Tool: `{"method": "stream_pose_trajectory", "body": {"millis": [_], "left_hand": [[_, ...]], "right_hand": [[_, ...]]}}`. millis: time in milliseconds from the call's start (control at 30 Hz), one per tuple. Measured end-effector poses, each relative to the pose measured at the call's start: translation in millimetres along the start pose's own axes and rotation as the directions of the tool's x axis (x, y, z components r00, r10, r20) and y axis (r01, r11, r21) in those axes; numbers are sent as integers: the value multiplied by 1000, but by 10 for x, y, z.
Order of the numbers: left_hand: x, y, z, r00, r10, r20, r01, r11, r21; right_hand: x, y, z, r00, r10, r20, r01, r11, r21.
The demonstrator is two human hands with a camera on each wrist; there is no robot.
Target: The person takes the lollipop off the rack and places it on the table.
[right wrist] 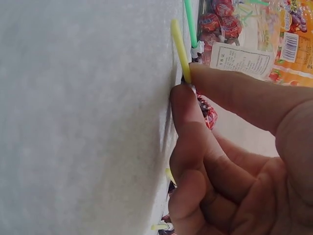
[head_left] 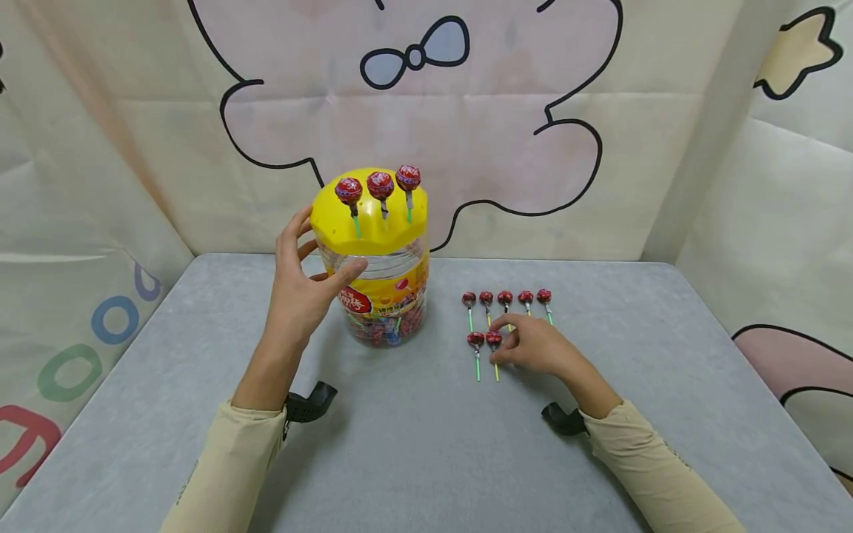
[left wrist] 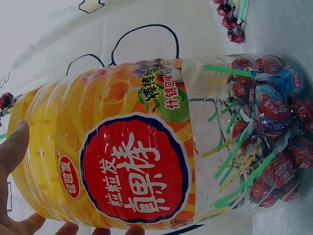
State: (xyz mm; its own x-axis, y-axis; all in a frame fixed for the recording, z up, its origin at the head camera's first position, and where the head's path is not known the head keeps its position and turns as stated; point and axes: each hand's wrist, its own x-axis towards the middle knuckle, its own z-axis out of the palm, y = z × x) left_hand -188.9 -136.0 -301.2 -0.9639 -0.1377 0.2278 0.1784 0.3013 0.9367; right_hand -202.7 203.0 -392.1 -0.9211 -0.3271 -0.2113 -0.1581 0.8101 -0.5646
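Observation:
A clear plastic candy jar (head_left: 386,296) with a yellow lid (head_left: 366,229) stands on the table, with lollipops piled in its bottom (left wrist: 274,122). My left hand (head_left: 303,292) grips the jar's upper left side, thumb across the front. Three red-wrapped lollipops (head_left: 380,186) stick up from the lid. To the jar's right, my right hand (head_left: 533,344) pinches the yellow stick (right wrist: 180,49) of a lollipop (head_left: 494,339) at the tabletop. Another lollipop (head_left: 476,340) with a green stick lies just left of it. Behind them is a row of several lollipops (head_left: 505,297), partly hidden by the hand.
A grey tabletop (head_left: 413,444) carries everything. Printed cloth (head_left: 520,148) hangs behind the table's back edge and along both sides. A dark wrist mount (head_left: 312,402) juts out beside the left sleeve, and another mount (head_left: 563,420) beside the right.

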Motion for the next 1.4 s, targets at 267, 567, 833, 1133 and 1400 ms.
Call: {"method": "stream_pose_trajectory", "body": {"millis": [267,567,833,1133,1400], "left_hand": [[-5,17,1,1000,2,-1,-2,1000,3],[-6,17,0,1000,-13,-16,13,1000,11],[-2,13,-4,1000,-14,-16,15,1000,17],[1,14,-1,1000,-12,-15,12,1000,13],[0,13,-3,1000,-5,-9,5,1000,4]], "right_hand": [[6,-3,6,1000,9,-17,-9,1000,4],[-20,-40,-5,1000,-21,-11,21,1000,-5],[-38,-64,-9,1000,-10,-15,10,1000,-6],[-35,-63,-7,1000,-5,-15,4,1000,-22],[-26,-60,-15,1000,11,-24,-12,1000,-24]]}}
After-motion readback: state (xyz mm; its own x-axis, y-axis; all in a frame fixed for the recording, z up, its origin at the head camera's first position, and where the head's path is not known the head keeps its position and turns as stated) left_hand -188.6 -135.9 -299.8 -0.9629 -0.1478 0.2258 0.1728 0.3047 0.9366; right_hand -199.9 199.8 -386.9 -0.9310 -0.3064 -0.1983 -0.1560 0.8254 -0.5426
